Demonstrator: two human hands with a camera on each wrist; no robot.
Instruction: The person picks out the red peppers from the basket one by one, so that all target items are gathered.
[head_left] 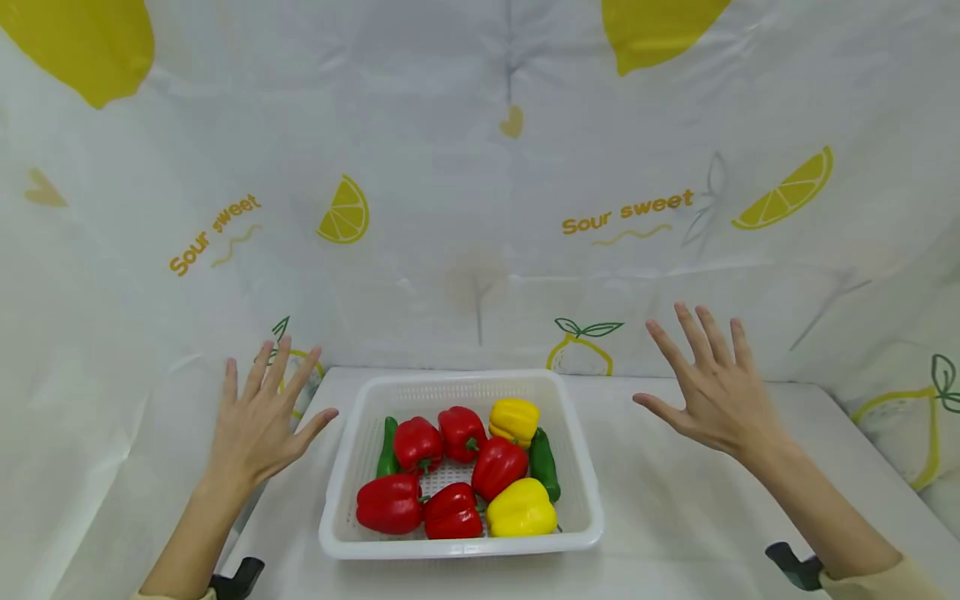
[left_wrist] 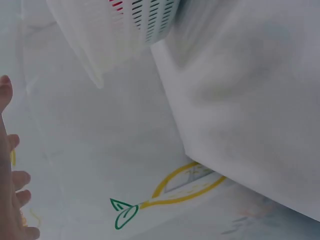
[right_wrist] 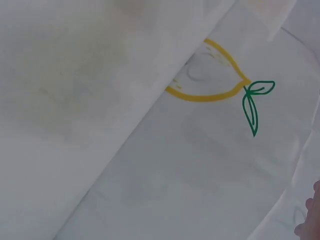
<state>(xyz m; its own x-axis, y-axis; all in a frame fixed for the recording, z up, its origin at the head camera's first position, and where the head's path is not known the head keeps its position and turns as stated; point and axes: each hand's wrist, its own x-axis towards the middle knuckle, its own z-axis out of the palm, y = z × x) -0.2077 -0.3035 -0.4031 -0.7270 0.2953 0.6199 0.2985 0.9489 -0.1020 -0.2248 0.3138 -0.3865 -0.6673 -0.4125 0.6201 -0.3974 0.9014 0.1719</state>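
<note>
A lemon-printed sheet hung behind the white bench, which carried a white slotted basket. The left hand and the right hand stood raised on either side of the basket, well apart from each other, their fingers spread wide. Five red peppers, two yellow peppers and two slim green vegetables lay inside the basket.
</note>
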